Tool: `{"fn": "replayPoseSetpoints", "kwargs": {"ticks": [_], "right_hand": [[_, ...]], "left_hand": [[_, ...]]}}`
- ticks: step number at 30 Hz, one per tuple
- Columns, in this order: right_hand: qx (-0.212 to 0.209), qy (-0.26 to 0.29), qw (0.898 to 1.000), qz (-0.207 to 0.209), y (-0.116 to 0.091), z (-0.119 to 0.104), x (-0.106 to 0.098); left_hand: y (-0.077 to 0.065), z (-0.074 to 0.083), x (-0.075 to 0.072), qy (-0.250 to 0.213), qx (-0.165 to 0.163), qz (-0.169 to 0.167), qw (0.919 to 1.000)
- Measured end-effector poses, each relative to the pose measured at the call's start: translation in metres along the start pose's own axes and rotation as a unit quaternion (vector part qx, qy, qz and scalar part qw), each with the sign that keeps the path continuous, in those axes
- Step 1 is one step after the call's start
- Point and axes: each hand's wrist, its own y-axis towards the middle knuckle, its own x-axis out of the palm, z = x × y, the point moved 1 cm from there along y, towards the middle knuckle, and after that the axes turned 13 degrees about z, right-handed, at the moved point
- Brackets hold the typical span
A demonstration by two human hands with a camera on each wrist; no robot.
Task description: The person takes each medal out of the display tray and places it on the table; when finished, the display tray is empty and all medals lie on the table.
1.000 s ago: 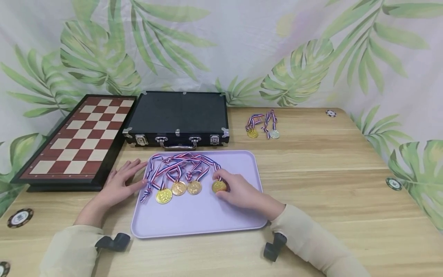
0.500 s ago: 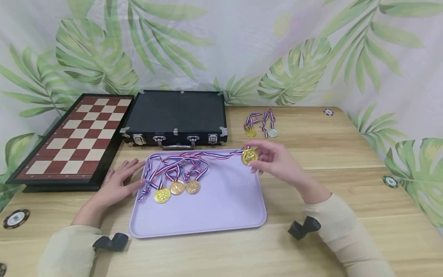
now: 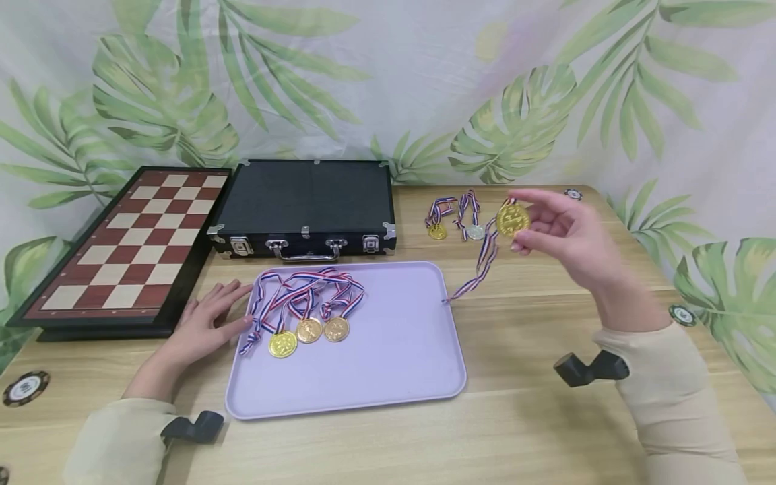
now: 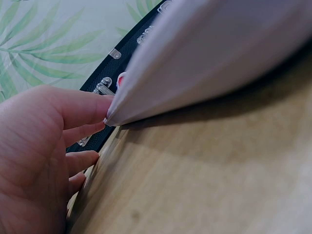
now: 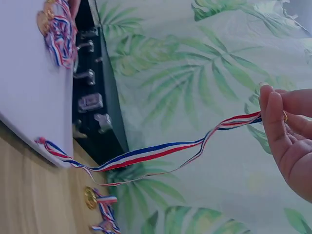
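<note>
My right hand (image 3: 578,239) pinches a gold medal (image 3: 512,220) between thumb and fingers, raised over the table right of the lilac tray (image 3: 376,374). Its red, white and blue ribbon (image 5: 156,150) trails down to the tray's right rim. My left hand (image 3: 203,330) rests at the tray's left side, fingers relaxed and touching the rim, as the left wrist view also shows. On the tray's left half lie a bright gold medal (image 3: 282,344) and two coppery-gold medals (image 3: 309,330), their ribbons overlapping above them.
A black case (image 3: 312,205) stands behind the tray, with a chessboard (image 3: 136,242) to its left. At the back right lie a gold medal (image 3: 437,232) and a silver medal (image 3: 475,232) with ribbons. Poker chips, one (image 3: 26,389) near the left edge, lie around the table.
My right hand has lifted the gold medal from the tray and carried it right and up, drawing its ribbon off the other ribbons. My left hand has stayed in place.
</note>
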Motion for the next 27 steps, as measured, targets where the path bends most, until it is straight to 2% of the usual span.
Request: {"fn": "replayPoseSetpoints", "kwargs": {"ticks": [7, 11, 13, 18, 23, 27], "right_hand": [[0.012, 0.095, 0.995, 0.019, 0.017, -0.016, -0.027], [0.027, 0.119, 0.991, 0.059, 0.032, -0.022, -0.038], [0.049, 0.107, 0.989, 0.090, 0.041, -0.024, -0.044], [0.126, 0.015, 0.979, 0.162, 0.063, -0.023, -0.060], [0.187, -0.037, 0.962, 0.197, 0.087, -0.005, -0.076], [0.229, -0.034, 0.951, 0.204, 0.106, 0.017, -0.084]], "left_hand": [[0.001, 0.000, 0.000, -0.001, -0.003, -0.001, 1.0000], [0.001, 0.000, 0.000, -0.002, -0.003, 0.000, 1.0000], [0.000, 0.000, 0.000, -0.003, -0.003, 0.000, 1.0000], [0.000, 0.001, 0.000, -0.001, -0.003, -0.001, 1.0000], [-0.001, 0.002, 0.000, 0.002, -0.010, -0.006, 0.9999], [-0.001, 0.002, -0.001, 0.001, -0.011, -0.006, 0.9999]]}}
